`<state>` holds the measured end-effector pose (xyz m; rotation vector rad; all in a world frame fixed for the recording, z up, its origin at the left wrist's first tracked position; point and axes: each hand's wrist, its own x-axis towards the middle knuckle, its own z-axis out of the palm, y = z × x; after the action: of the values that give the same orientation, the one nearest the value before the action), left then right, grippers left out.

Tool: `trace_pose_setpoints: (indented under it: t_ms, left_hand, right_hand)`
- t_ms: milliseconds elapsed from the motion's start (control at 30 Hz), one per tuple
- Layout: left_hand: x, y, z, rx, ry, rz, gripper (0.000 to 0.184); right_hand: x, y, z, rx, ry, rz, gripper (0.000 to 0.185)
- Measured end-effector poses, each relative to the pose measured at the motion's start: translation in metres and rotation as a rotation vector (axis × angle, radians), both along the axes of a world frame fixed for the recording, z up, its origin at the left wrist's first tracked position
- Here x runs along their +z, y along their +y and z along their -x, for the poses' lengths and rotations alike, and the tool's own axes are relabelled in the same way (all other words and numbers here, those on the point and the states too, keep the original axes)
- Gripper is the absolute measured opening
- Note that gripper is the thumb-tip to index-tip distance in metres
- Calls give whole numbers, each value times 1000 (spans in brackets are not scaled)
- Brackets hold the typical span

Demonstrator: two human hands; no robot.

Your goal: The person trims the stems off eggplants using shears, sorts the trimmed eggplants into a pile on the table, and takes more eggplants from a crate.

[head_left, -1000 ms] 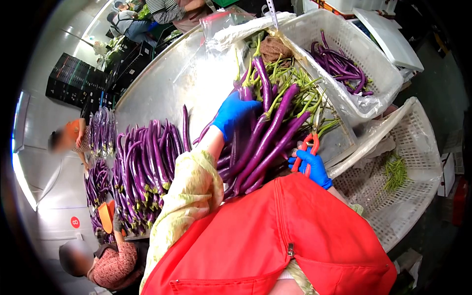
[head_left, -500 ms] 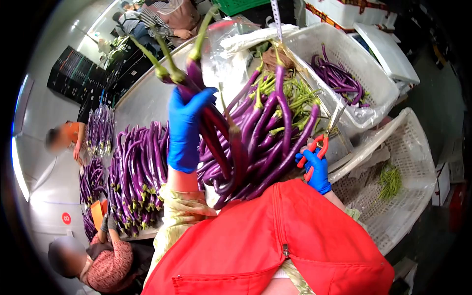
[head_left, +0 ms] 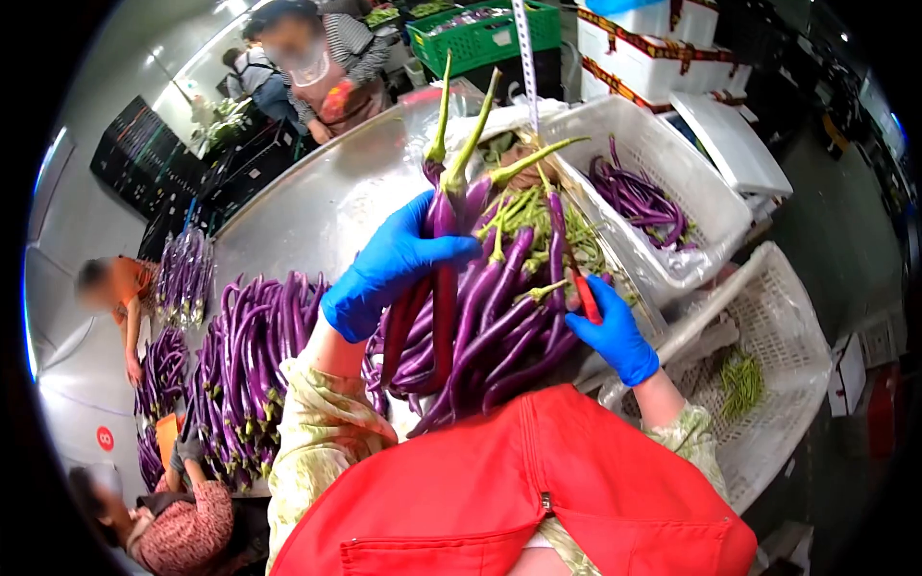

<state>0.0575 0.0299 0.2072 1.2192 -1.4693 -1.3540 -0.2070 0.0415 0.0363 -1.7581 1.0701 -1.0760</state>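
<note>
Fingers of the left hand (head_left: 389,269) clamp several long-stemmed eggplants (head_left: 445,307); the right hand (head_left: 619,336) grips red-handled scissors (head_left: 585,300). Nearby, a loose heap (head_left: 504,326) looks unfinished, beside green stems (head_left: 591,240); leftward, a trimmed-looking row (head_left: 254,336) lines the bench (head_left: 288,206).

Eggplants (head_left: 444,322) in left hand (head_left: 394,267) lifted, then shifted nearer red scissors (head_left: 585,300)
</note>
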Motion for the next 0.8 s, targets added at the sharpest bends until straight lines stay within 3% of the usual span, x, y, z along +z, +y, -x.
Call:
trace_pose_setpoints:
  t_ms: [167, 300, 400, 533, 600, 633, 733, 800]
  left_hand:
    - [-21, 10, 19, -61, 30, -172, 47]
    - [-26, 11, 22, -93, -23, -204, 52]
    - [-28, 11, 22, -94, -35, -234, 53]
    - [-42, 8, 17, -68, -27, -185, 52]
    - [-46, 6, 9, -37, -212, -155, 53]
    - [-47, 5, 6, -20, -303, -143, 53]
    - [-53, 6, 0, -6, -506, -11, 41]
    - [-68, 5, -2, -39, -517, -13, 42]
  right_hand:
    - [4, 4, -6, 93, -200, -271, 60]
    - [0, 2, -6, 92, -190, -289, 60]
    - [1, 4, -10, 65, -197, -254, 53]
    - [-9, 7, -5, -5, 6, -261, 41]
    - [-20, 9, 2, -26, -50, -260, 37]
    - [-19, 12, 7, 17, -85, -353, 43]
    - [-37, 19, 16, 111, -94, -212, 53]
    - [-17, 24, 12, 150, -6, -199, 61]
